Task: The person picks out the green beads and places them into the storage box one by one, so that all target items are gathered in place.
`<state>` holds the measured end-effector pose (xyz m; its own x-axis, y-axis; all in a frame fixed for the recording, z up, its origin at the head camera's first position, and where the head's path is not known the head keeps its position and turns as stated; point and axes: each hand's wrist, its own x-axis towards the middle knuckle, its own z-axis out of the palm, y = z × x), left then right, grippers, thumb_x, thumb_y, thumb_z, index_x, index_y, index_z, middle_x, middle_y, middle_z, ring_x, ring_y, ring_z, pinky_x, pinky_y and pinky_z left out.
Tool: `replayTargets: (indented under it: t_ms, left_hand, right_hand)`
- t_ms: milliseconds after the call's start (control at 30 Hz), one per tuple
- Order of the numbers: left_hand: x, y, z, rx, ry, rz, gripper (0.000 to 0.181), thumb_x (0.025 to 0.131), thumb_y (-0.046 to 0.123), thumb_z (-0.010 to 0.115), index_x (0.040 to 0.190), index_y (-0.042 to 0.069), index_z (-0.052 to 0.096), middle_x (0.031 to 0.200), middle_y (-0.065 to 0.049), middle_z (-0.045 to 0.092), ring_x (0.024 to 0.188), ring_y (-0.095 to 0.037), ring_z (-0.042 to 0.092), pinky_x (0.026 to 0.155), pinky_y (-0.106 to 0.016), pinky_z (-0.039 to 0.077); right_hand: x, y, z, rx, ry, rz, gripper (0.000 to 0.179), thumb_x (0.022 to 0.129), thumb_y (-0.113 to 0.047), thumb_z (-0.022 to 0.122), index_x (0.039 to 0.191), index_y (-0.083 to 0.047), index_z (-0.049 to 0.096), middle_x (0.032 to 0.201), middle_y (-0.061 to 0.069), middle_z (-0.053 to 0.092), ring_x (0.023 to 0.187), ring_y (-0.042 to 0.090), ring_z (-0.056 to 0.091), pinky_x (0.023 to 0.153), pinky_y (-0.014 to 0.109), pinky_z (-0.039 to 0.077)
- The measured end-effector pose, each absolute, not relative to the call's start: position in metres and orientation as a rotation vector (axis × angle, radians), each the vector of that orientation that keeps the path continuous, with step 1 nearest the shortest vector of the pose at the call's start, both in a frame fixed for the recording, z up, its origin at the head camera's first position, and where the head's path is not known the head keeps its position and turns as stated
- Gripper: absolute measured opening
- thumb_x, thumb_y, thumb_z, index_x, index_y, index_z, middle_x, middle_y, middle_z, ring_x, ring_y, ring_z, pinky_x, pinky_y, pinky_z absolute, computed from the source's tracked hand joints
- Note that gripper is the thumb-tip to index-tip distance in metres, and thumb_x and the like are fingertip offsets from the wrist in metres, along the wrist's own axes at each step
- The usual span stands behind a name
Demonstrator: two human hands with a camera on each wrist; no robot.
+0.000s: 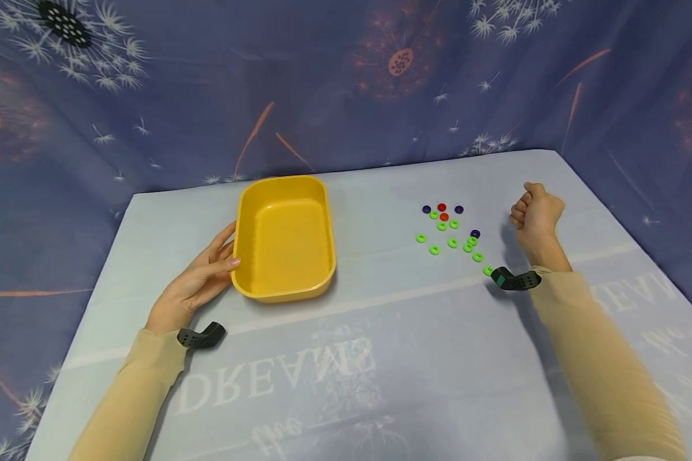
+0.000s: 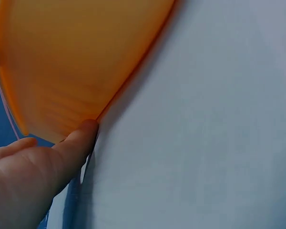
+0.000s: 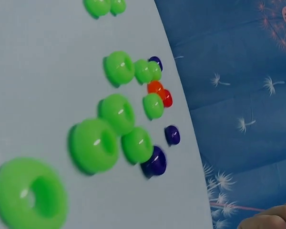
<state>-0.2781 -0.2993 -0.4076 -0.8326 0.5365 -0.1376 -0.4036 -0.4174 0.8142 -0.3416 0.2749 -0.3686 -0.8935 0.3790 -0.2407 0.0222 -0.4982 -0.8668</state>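
Note:
My left hand (image 1: 202, 282) grips the left side of a yellow plastic tub (image 1: 282, 294), thumb at the rim and fingers along the outer wall. Nothing lies inside the tub. In the left wrist view the thumb (image 2: 78, 143) presses against the tub's edge. Over the right part of the table, my right hand (image 1: 537, 214) is curled into a fist, its palm hidden. To its left lie several small green rings (image 1: 452, 243), a few dark purple pieces (image 1: 459, 209) and two red pieces (image 1: 441, 207). Only some knuckles (image 3: 267, 222) show in the right wrist view's corner.
A pale cloth with faint white lettering (image 1: 277, 371) covers the table. Dark blue cloth with dandelion prints (image 1: 334, 83) hangs behind and beside it. Black bands (image 1: 202, 336) sit on both wrists, over beige sleeves.

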Motion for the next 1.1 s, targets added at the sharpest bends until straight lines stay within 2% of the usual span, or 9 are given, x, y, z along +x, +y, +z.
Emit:
replayTargets:
  t_ms: [67, 200, 267, 433, 733, 967, 1100]
  left_hand:
    - [-0.276, -0.3, -0.408, 0.22, 1.233, 2.26, 0.083, 0.099, -0.014, 0.039, 0.16, 0.028, 0.002, 0.165, -0.006, 0.0, 0.128, -0.01, 0.052, 0.104, -0.029, 0.049]
    - [-0.273, -0.303, -0.41, 0.316, 1.278, 2.262, 0.079, 0.099, -0.015, 0.037, 0.16, 0.02, 0.001, 0.153, -0.001, 0.027, 0.126, -0.012, 0.054, 0.103, -0.029, 0.05]
    - [-0.272, -0.303, -0.411, 0.365, 1.301, 2.256, 0.076, 0.1, -0.014, 0.035, 0.16, 0.017, 0.001, 0.15, 0.001, 0.032, 0.126, -0.012, 0.053, 0.103, -0.028, 0.049]
    - [-0.27, -0.304, -0.414, 0.443, 1.311, 2.239, 0.071, 0.101, -0.012, 0.033, 0.16, 0.013, 0.002, 0.152, 0.0, 0.031, 0.13, -0.012, 0.05, 0.105, -0.028, 0.048]
    - [-0.272, -0.303, -0.422, 0.551, 1.249, 2.271, 0.067, 0.099, -0.016, 0.029, 0.158, 0.013, 0.019, 0.15, -0.003, 0.039, 0.129, -0.014, 0.051, 0.104, -0.028, 0.049]
    - [-0.277, -0.294, -0.423, 0.568, 1.205, 2.278, 0.067, 0.099, -0.016, 0.029, 0.158, 0.012, 0.017, 0.151, -0.004, 0.037, 0.13, -0.016, 0.05, 0.105, -0.03, 0.048]
    - [-0.277, -0.292, -0.422, 0.563, 1.178, 2.284, 0.066, 0.099, -0.017, 0.029, 0.157, 0.012, 0.022, 0.15, -0.004, 0.038, 0.13, -0.016, 0.051, 0.105, -0.03, 0.048]
  right_hand:
    - [-0.341, 0.276, -0.371, -0.623, -1.436, 2.512, 0.059, 0.104, -0.012, 0.04, 0.045, -0.011, 0.031, 0.047, -0.001, 0.018, 0.045, 0.012, 0.009, 0.041, 0.026, 0.004]
    - [-0.337, 0.276, -0.375, -0.631, -1.447, 2.567, 0.06, 0.103, -0.011, 0.039, 0.044, -0.012, 0.031, 0.04, -0.002, 0.027, 0.044, 0.011, 0.01, 0.041, 0.026, 0.004]
    - [-0.335, 0.276, -0.377, -0.622, -1.473, 2.562, 0.06, 0.103, -0.011, 0.039, 0.043, -0.013, 0.031, 0.038, -0.003, 0.028, 0.043, 0.01, 0.01, 0.041, 0.025, 0.004]
    - [-0.332, 0.275, -0.381, -0.61, -1.509, 2.556, 0.058, 0.103, -0.011, 0.041, 0.046, -0.013, 0.032, 0.039, -0.004, 0.029, 0.041, 0.008, 0.013, 0.042, 0.024, 0.005]
    - [-0.321, 0.275, -0.392, -0.626, -1.64, 2.533, 0.056, 0.104, -0.013, 0.043, 0.049, -0.013, 0.037, 0.042, -0.005, 0.035, 0.031, 0.004, 0.026, 0.039, 0.022, 0.011]
    - [-0.311, 0.286, -0.399, -0.655, -1.696, 2.491, 0.054, 0.104, -0.013, 0.046, 0.05, -0.012, 0.044, 0.043, -0.006, 0.038, 0.031, 0.002, 0.03, 0.032, 0.017, 0.02]
    - [-0.309, 0.289, -0.405, -0.642, -1.775, 2.491, 0.051, 0.103, -0.015, 0.049, 0.053, -0.013, 0.047, 0.046, -0.006, 0.041, 0.034, 0.003, 0.031, 0.032, 0.017, 0.023]
